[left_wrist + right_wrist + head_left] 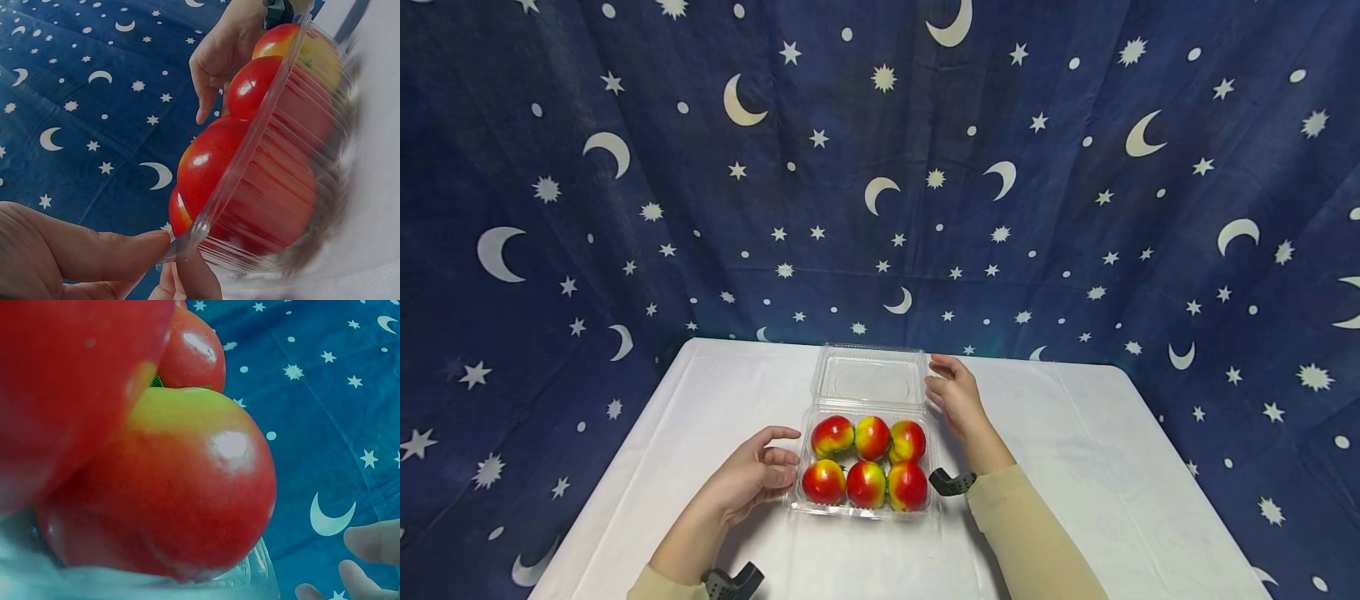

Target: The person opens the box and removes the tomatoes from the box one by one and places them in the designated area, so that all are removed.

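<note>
A clear plastic clamshell container (865,514) stands on the table with its lid (870,377) folded back, away from me. Several shiny red-and-yellow fruits that look like apples (867,484) fill its base in two rows. On the left, my left hand (752,475) pinches the container's rim corner between thumb and finger, as the left wrist view shows at the rim (203,225). My right hand (958,400) is beside the lid's right edge, fingers loosely bent and holding nothing; whether a fingertip touches the lid is hard to tell. Its fingers (375,542) appear at the right wrist view's lower right.
A white cloth covers the table (1097,500). Behind and around it hangs a dark blue curtain (850,167) with moons and stars. Dark straps with small devices (951,482) are on both wrists, over beige sleeves (1030,533).
</note>
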Available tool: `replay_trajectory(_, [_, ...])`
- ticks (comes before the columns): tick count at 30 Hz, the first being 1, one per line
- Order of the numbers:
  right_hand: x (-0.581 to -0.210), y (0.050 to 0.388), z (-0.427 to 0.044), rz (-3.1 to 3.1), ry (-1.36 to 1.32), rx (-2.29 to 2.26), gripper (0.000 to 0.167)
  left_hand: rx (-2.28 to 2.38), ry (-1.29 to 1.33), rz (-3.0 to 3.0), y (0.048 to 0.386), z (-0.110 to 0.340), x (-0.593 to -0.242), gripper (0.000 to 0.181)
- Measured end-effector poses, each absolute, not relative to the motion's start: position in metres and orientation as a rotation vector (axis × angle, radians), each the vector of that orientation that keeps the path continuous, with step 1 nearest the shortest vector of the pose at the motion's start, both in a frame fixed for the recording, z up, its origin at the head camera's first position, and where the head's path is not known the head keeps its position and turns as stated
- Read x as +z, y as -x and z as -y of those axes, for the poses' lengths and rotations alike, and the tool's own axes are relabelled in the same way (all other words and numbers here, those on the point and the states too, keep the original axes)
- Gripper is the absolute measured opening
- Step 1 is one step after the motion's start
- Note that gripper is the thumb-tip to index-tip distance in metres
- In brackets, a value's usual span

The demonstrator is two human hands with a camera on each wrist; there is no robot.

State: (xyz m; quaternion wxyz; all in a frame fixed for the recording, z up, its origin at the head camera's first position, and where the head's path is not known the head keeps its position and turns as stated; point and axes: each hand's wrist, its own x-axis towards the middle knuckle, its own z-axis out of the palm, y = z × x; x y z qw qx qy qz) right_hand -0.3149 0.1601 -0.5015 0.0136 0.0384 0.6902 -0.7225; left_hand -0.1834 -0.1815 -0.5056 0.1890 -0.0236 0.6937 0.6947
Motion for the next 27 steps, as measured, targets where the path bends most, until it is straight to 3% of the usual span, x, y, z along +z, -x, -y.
replay_trajectory(27, [-0.502,0.303,-0.176,-2.111,-0.144,-2.269,0.054,1.976,0.058,-1.935,0.187,0.179,-0.509,0.072])
